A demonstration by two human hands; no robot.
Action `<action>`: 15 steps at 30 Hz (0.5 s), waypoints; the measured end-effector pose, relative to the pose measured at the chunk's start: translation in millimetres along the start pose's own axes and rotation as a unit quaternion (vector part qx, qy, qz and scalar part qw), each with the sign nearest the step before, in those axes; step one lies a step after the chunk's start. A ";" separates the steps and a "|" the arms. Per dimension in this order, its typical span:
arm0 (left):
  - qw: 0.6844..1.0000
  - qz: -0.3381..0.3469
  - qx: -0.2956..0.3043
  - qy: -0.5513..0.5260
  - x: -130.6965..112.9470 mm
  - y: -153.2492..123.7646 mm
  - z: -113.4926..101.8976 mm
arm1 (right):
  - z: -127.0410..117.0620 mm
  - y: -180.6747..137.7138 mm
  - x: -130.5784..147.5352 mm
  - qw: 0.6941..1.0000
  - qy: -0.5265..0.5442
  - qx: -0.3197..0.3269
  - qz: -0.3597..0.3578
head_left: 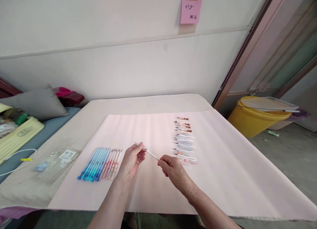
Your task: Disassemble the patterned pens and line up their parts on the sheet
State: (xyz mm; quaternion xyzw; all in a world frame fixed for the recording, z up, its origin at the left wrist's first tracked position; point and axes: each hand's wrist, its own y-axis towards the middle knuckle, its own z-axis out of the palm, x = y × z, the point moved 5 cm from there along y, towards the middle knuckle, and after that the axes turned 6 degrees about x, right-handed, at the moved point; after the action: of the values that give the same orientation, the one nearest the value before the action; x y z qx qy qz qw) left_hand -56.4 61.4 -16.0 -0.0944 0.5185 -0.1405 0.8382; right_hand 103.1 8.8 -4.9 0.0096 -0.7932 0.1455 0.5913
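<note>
My left hand (pixel 132 159) and my right hand (pixel 170 168) hold one thin white pen (pixel 150 153) between them above a pink sheet (pixel 153 192). The left fingers pinch its left end, the right fingers pinch its right end. To the left on the sheet lies a neat row of blue and pink pens (pixel 100 163). To the right lies a column of pens and pen parts (pixel 184 140), stacked one above another.
The sheet covers a low table (pixel 74 123) against a white wall. A clear plastic bag with labels (pixel 58 159) lies at the left. Grey pillow (pixel 37 103), a white cable (pixel 17 159) and clutter sit far left. A yellow tub (pixel 257 118) stands on the floor right. A pink note (pixel 190 9) hangs on the wall.
</note>
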 end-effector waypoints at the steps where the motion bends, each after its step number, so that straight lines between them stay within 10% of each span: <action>1: 1.000 -0.001 -0.007 0.002 -1.3 0.0 -1.1 | 0.0 0.0 0.1 1.000 -0.001 0.003 0.002; 15: 0.996 0.012 -0.071 -0.058 -6.6 5.4 -20.7 | -10.0 -0.3 1.0 1.000 -0.006 -0.014 0.002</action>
State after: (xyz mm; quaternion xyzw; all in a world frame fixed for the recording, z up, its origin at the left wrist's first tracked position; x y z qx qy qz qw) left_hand -76.9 68.5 -21.3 -0.1550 0.4785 -0.0874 0.8599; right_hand 112.2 11.1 -1.3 0.0007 -0.7985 0.1349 0.5867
